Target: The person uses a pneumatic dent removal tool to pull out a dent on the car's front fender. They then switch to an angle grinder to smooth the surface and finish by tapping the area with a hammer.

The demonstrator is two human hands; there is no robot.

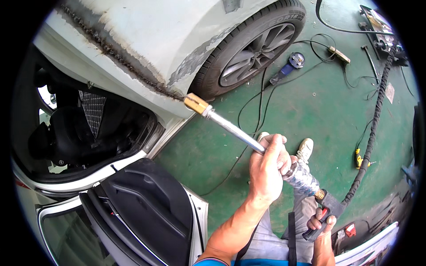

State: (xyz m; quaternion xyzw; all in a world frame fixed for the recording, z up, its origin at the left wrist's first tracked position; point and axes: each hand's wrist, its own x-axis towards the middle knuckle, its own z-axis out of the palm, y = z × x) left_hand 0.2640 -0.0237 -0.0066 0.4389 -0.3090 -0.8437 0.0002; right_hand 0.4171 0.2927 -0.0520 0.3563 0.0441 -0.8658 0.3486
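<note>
A long dent-puller welding gun point(230, 126) runs across the middle, with a metal rod and a brass-coloured tip point(196, 103). My left hand point(267, 170) is closed around the rod, just ahead of a wrapped section. Lower right, my right hand point(327, 224) grips the black pistol handle beside its red trigger. The tip overlaps the end of a rough, rusty seam point(120, 57) on the white car body point(146, 26); whether it touches cannot be told. From the handle a thick, dark wrapped cable point(375, 119) leads up and right.
An open car door point(146, 199) stands at the lower left, next to the doorway. Beyond the tip is a wheel point(253, 48). A blue angle grinder point(288, 68), thin cords, a hammer point(370, 62) and a yellow tool point(359, 158) lie on the green floor point(301, 111).
</note>
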